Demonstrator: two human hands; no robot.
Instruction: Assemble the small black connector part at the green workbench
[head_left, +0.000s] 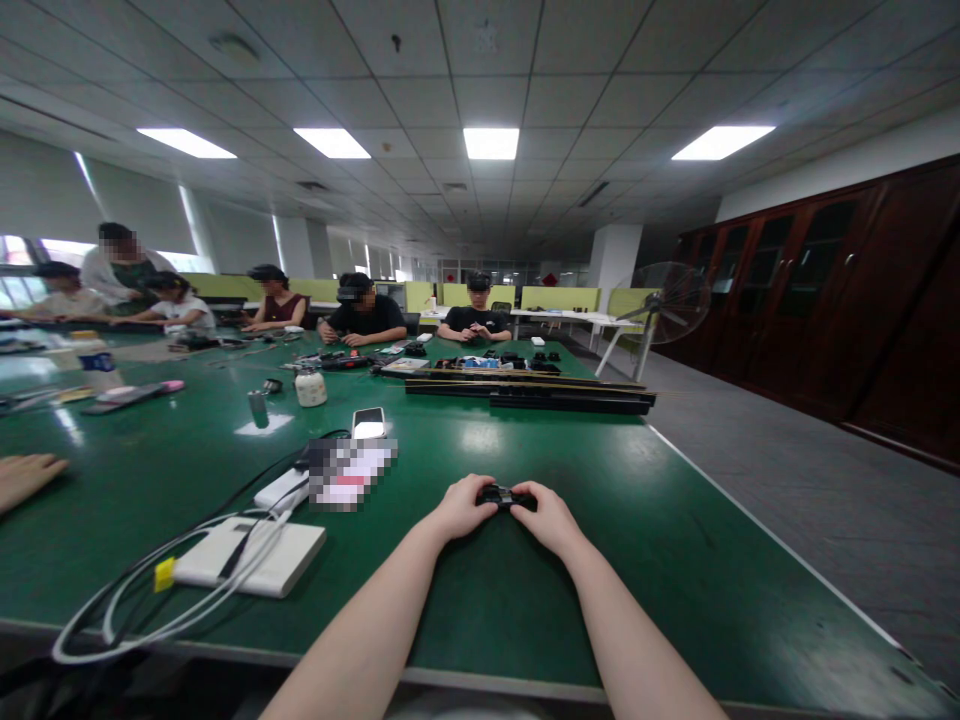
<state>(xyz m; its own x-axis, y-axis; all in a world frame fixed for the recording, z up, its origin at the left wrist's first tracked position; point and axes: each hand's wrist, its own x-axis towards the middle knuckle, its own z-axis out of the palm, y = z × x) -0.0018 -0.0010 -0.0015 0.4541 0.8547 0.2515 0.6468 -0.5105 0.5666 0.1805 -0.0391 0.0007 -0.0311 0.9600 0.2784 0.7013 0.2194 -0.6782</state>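
Between my two hands, just above or on the green table (480, 610), is a small black part (505, 496) with a greyish middle. My left hand (466, 507) pinches its left end between thumb and fingers. The right end is gripped the same way by my right hand (547, 514). The fingertips partly cover the part, and its fine details are too small to make out.
Left of my arms lie a white box (251, 556) with looped cables, a power strip (283, 490) and a phone (368, 423). Long black bars (525, 392) lie across the table ahead. Another person's hand (30, 478) rests at the left edge. Several people sit farther back.
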